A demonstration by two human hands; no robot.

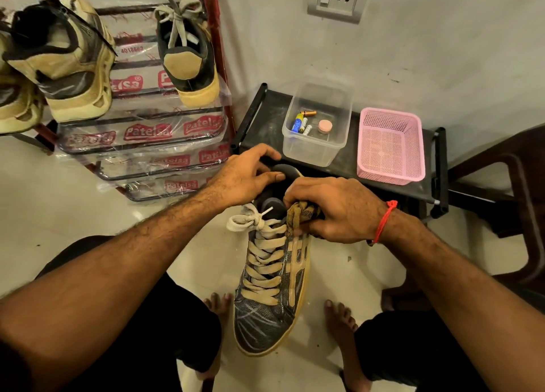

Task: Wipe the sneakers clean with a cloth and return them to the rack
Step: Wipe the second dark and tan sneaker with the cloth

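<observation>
Both forearms fill the lower half of the frame, and between them, at lower centre, hangs the sneaker (272, 288), toe toward the camera and heel away, above the pale floor (97, 209) and the person's bare feet. At centre frame the left hand (247, 176) has its grip clamped on the heel collar, thumb on the dark padding and fingers curled over the back. Just right of it the right hand (333, 209) has its grip closed on a bunched yellowish cloth (300, 214), pressed against the sneaker's side near the top eyelets.

Judging from this, the shoe is carried by the heel hold alone. Hard strokes toward the toe could twist it out of the left fingers and drop it onto the feet below. The loose bow of the laces (250, 219) lies right beside the cloth, and a wipe across it could snag and pull the knot open. The cloth already looks soiled, so it may smear dirt over the pale stripes rather than lift it.

Behind the hands, at centre right, a low black shelf (265, 117) carries a clear box (317, 144) of batteries and a pink basket (389, 147); a wide swing of the heel could knock the box. The rack (165, 144) at upper left is wrapped in slack plastic, where other sneakers (188, 52) already sit tilted, so a careless return might slide or dislodge them.
</observation>
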